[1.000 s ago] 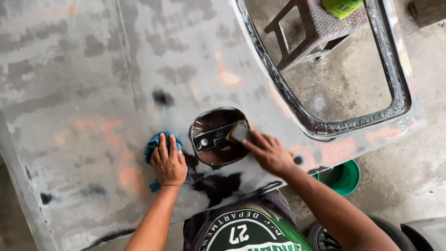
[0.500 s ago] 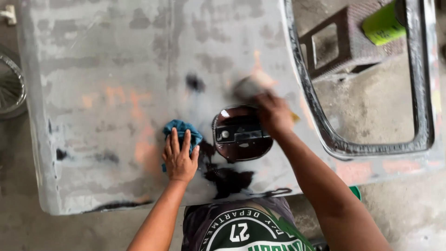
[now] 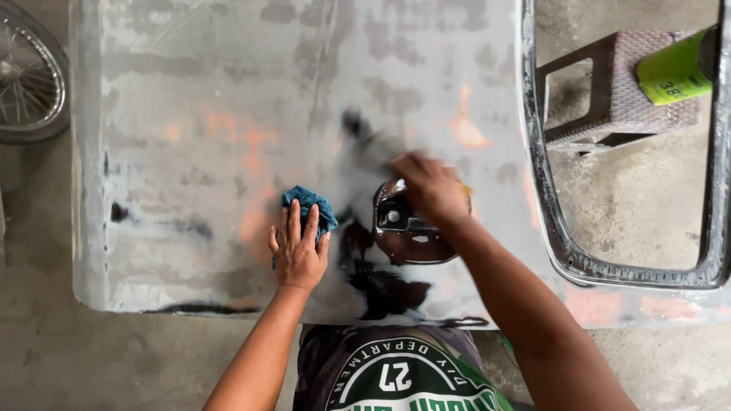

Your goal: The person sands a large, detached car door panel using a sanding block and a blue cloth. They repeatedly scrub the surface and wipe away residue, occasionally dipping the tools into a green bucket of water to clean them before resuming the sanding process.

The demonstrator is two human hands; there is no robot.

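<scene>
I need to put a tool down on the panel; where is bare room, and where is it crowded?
Free: the wide sanded stretch of the grey panel above and left of the left hand and its blue rag. Crowded: around the round opening, where the right hand rubs, with dark wet patches below.

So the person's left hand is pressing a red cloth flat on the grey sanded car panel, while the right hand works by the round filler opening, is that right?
Not quite: the cloth is blue, not red. The head view shows the left hand flat on it on the grey sanded car panel, while the blurred right hand works by the round filler opening.
</scene>
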